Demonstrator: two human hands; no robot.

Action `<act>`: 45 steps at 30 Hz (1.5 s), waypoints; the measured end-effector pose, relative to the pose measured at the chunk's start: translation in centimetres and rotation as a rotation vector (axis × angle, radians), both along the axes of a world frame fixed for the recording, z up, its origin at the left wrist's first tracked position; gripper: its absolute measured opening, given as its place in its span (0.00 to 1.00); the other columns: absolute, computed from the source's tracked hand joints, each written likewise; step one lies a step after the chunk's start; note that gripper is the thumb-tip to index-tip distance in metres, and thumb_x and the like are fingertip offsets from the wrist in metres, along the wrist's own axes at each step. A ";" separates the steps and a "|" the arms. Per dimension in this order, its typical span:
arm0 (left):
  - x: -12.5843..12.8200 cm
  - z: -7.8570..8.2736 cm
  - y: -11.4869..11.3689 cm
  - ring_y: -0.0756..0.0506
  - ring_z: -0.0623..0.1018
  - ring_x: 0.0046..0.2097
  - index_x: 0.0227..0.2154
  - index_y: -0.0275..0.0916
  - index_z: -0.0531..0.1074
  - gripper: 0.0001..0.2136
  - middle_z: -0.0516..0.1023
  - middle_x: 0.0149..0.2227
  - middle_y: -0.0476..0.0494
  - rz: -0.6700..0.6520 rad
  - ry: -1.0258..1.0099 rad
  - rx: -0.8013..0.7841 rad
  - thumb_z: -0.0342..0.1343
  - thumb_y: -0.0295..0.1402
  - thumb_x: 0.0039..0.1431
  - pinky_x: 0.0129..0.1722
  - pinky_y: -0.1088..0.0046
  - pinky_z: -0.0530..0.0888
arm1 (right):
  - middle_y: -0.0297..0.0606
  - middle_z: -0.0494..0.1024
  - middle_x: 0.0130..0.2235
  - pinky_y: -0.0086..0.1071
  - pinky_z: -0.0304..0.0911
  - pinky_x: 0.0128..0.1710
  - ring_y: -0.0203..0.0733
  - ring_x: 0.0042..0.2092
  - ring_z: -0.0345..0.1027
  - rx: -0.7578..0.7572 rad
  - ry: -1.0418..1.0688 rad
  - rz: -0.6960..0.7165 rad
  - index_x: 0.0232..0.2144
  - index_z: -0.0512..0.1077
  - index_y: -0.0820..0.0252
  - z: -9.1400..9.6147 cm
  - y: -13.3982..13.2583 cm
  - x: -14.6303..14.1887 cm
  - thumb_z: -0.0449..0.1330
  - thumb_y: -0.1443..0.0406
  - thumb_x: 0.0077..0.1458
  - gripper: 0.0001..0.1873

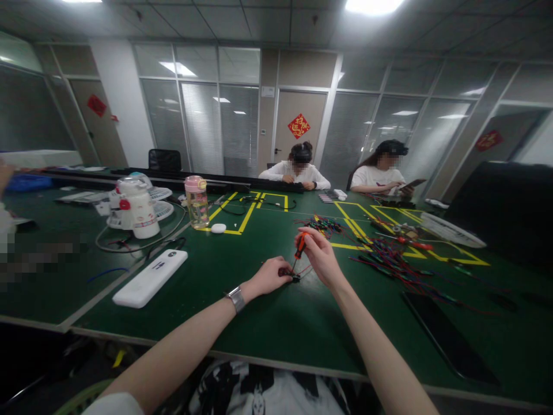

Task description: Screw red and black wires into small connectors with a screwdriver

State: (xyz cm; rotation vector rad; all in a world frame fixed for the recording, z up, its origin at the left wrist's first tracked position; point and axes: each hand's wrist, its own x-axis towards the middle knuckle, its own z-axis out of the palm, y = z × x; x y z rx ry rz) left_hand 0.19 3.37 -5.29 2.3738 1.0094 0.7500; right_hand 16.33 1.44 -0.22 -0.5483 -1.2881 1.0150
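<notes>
My left hand [270,275] rests on the green table [268,323] and pinches a small black part [295,277] with thin red wires coming off it. A metal watch sits on that wrist. My right hand [317,253] is closed round a screwdriver with a red-orange handle [300,244], held upright with its tip down on the small black part. The two hands are close together near the table's middle.
A tangle of coloured wires [389,256] lies to the right, more wires [324,225] behind my hands. A white power bank [151,277], a pink-lidded bottle [197,202] and a white bottle [140,207] stand left. A dark phone [449,337] lies right. Two people sit across the table.
</notes>
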 end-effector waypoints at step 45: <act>0.5 -0.9 -0.8 0.43 0.72 0.41 0.35 0.40 0.76 0.07 0.73 0.38 0.43 0.119 0.140 0.169 0.53 0.27 0.58 0.41 0.67 0.67 | 0.36 0.75 0.36 0.30 0.66 0.31 0.38 0.35 0.70 0.058 -0.063 -0.040 0.44 0.71 0.53 0.2 -0.6 -0.6 0.59 0.57 0.57 0.14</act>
